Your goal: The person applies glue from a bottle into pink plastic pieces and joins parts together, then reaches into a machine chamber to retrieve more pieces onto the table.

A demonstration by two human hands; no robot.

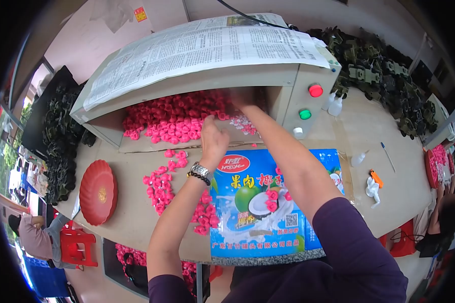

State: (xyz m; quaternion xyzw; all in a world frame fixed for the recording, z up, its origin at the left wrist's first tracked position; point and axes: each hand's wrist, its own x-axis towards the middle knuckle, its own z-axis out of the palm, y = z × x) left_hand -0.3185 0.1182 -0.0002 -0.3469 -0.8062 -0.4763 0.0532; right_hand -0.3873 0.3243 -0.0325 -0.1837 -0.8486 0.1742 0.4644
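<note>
Small pink plastic pieces [174, 123] lie heaped inside the low opening of a beige metal box [187, 81]. My left hand [215, 140], with a watch and a dark bead bracelet at the wrist, is at the heap's front right edge. Its thumb stands apart from the fingers, and I see nothing held. My right hand [243, 98] reaches into the opening, right of the heap. Shadow and blur hide its fingers. Tiny pale and pink bits [243, 124] lie below it. More pink pieces [159, 187] are scattered left of a blue printed cardboard sheet [253, 202].
Newspaper [202, 50] covers the box top; red [315, 91] and green [305, 114] buttons are on its right. A red dish [98, 192] stands left. Small bottles [334, 105], a pen [388, 156] and an orange-tipped item [375, 179] lie right. Dark green parts [374, 76] are piled behind.
</note>
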